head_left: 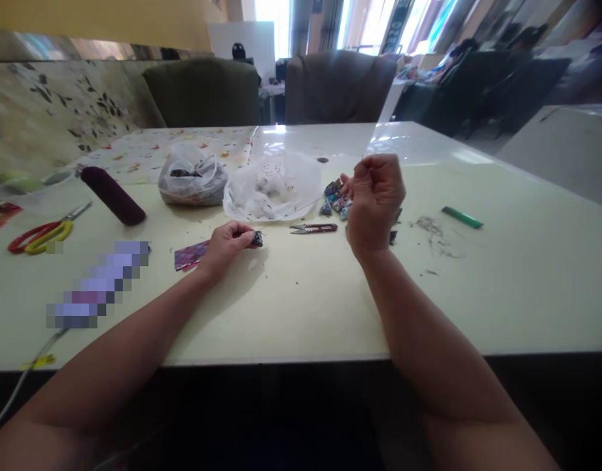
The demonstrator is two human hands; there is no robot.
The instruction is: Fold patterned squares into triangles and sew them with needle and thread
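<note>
While pinching a small black patterned fabric piece (257, 240) with the fingers of the left hand (226, 244), left of the frame's centre, holds the right hand (378, 199) up right of centre with fingers curled tight; cannot tell on what. Has dark-red thread snips (320, 228) mid-frame on the worktop (305, 320), near a white plastic bag (303, 175).

The table (301, 314) is smooth, and its far side shines quite glossy. The small dark piece (257, 240) looks like patterned cloth. The open white bag (307, 175) seems thin, wrinkled plastic, and the filling (270, 188) on it appears soft and fluffy. The scissors (70, 220) have metal blades and smooth plastic-looking handles. The chair covers (340, 88) look like matt cloth.
</note>
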